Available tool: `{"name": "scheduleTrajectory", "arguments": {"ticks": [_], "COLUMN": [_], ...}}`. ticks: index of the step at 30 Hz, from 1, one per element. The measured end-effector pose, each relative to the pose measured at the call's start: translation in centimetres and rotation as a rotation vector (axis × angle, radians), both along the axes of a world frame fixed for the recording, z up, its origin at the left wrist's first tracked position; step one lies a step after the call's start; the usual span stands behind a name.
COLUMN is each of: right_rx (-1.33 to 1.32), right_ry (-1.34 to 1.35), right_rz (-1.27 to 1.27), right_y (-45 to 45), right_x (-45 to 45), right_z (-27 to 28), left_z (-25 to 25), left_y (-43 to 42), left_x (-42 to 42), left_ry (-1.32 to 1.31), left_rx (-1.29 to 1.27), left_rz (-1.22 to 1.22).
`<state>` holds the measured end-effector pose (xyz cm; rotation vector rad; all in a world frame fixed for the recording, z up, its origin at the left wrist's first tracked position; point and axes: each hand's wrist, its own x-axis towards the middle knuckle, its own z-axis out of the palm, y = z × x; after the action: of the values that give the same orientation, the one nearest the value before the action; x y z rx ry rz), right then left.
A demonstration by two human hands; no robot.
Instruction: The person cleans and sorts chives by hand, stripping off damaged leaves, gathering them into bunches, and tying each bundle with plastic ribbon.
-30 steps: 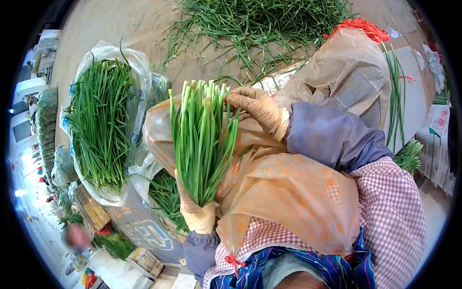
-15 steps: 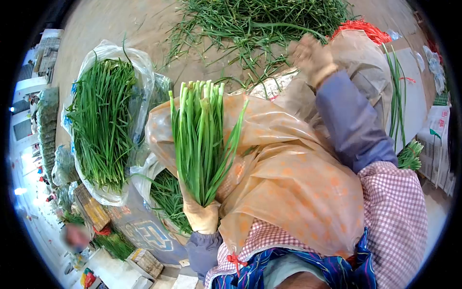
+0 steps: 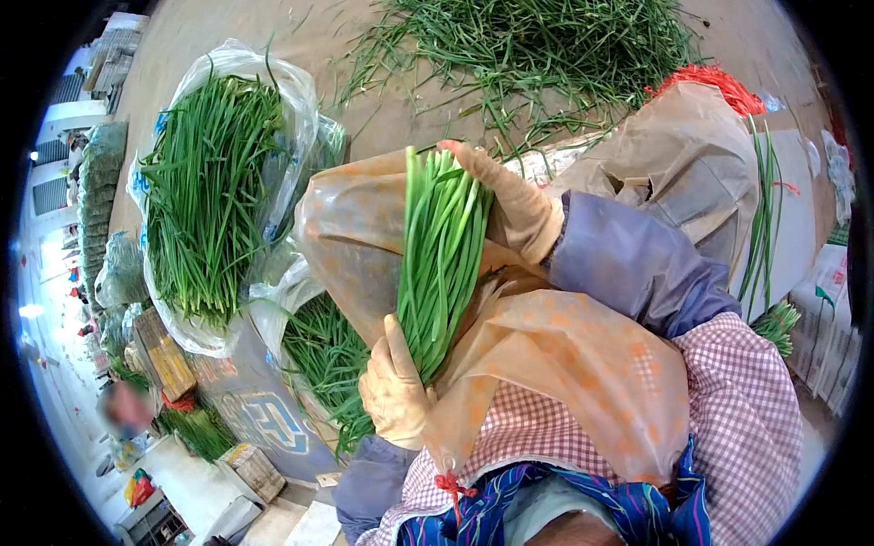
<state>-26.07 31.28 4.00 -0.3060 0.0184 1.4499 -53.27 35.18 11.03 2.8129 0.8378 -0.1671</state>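
Observation:
A bunch of garlic chives (image 3: pixel 442 264) stands roughly upright over my lap, its pale cut ends at the top. My left hand (image 3: pixel 396 391), in a cream glove, holds the lower leafy part, with the thumb pointing up along the side. Around the upper right of the bunch, my gloved right hand (image 3: pixel 514 196) is closed, its fingers partly hidden behind the stalks. Under both hands a translucent orange-spotted plastic apron (image 3: pixel 564 337) covers my lap. More loose chives (image 3: pixel 328 355) lie beside my left hand.
To the left, a clear plastic bag (image 3: pixel 309 100) holds a large load of chives. A loose heap of green leaves (image 3: pixel 546 45) covers the floor ahead. Red ties (image 3: pixel 710 86) lie beyond my right knee. A person (image 3: pixel 127 409) is far off at the left.
My right hand has come from the far right down onto the top of the bunch. The bunch has shifted right, and my left hand's thumb now points up.

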Motion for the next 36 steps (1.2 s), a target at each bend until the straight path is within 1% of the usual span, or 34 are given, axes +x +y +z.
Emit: {"name": "scheduleTrajectory", "arguments": {"ticks": [3, 4, 7, 8, 9, 10, 11, 13, 14, 15, 17, 18, 19, 21, 23, 25, 26, 27, 29, 30, 31, 33, 35, 36], "right_rx": [0.019, 0.040, 0.093, 0.109, 0.126, 0.171, 0.161, 0.144, 0.131, 0.132, 0.129, 0.163, 0.194, 0.261, 0.247, 0.189, 0.197, 0.132, -0.014, -0.026, 0.003, -0.032, 0.183, 0.170], "right_ry": [0.022, 0.038, 0.048, 0.043, 0.036, 0.042, 0.037, 0.023, -0.093, -0.074, -0.031, -0.020, -0.002, 0.040, 0.008, -0.058, -0.105, -0.200, -0.386, -0.552, -0.756, -1.123, -1.816, -1.978], "right_rz": [-0.060, -0.072, -0.061, -0.051, -0.043, -0.031, -0.026, -0.014, 0.010, 0.004, -0.008, -0.015, -0.018, -0.022, -0.027, -0.022, 0.024, -0.001, -0.048, -0.144, -0.271, -0.321, -0.283, -0.268], "right_y": [1.4, 1.6, 1.4, 1.2, 1.1, 1.0, 0.9, 0.5, 0.3, 0.2, -0.3, -0.3, -0.4, -0.6, -0.8, -1.1, -1.2, -1.4, -2.4, -2.7, -3.1, -4.8, -5.0, -4.8], "right_x": [0.7, 0.6, 0.6, 0.8, 1.0, 1.0, 0.9, 0.8, 0.8, 0.7, 0.7, 0.9, 1.1, 1.5, 1.4, 1.5, 1.7, 2.3, 4.1, 5.1, 6.3, 7.2, 8.0, 7.0], "right_z": [-2.6, -3.1, -2.7, -2.3, -1.9, -1.7, -1.3, -0.3, -0.6, -0.5, -0.5, -0.4, -0.5, -0.6, 0.2, 1.2, 1.0, 1.1, 1.6, 1.7, 1.5, 3.7, 5.3, 6.7], "left_z": [1.2, 3.0, 6.1, 6.8, 6.7, 7.3, 7.7, 4.9, 3.7, 3.8, 2.8, 1.7, 1.1, 0.5, -1.2, -1.3, -1.4, -1.7, -2.2, -2.4, -2.4, -1.8, -1.8, -1.9], "left_y": [1.4, 1.7, 5.2, 6.3, 7.4, 7.7, 8.2, 9.4, 9.8, 9.4, 8.6, 8.3, 7.9, 5.9, 5.8, 4.5, 4.6, 4.8, 4.8, 4.8, 4.7, 4.3, 4.2, 4.2], "left_x": [-0.3, 0.5, 0.5, 0.5, 0.0, 1.4, 3.7, 7.0, 8.7, 10.5, 12.2, 12.7, 13.1, 13.2, 13.1, 13.0, 12.9, 13.0, 12.8, 12.7, 12.7, 13.0, 13.2, 13.2], "left_ry": [0.070, 0.053, -0.034, -0.103, -0.225, -0.337, -0.449, -0.444, -0.441, -0.348, -0.313, -0.332, -0.401, -0.509, -0.453, -0.454, -0.407, -0.352, -0.380, -0.403, -0.427, -0.481, -0.471, -0.465], "left_rx": [-0.065, -0.214, -0.614, -0.773, -0.760, -0.700, -0.638, -0.419, -0.310, -0.168, -0.095, -0.195, -0.355, -0.912, -1.328, -1.933, -1.994, -2.057, -1.992, -1.957, -1.940, -1.902, -1.841, -1.835], "left_rz": [-0.119, -0.091, -0.141, -0.018, 0.058, 0.078, 0.098, -0.033, -0.100, -0.173, -0.350, -0.408, -0.385, 0.062, 0.149, 0.442, 0.461, 0.476, 0.556, 0.596, 0.600, 0.607, 0.579, 0.555]}}
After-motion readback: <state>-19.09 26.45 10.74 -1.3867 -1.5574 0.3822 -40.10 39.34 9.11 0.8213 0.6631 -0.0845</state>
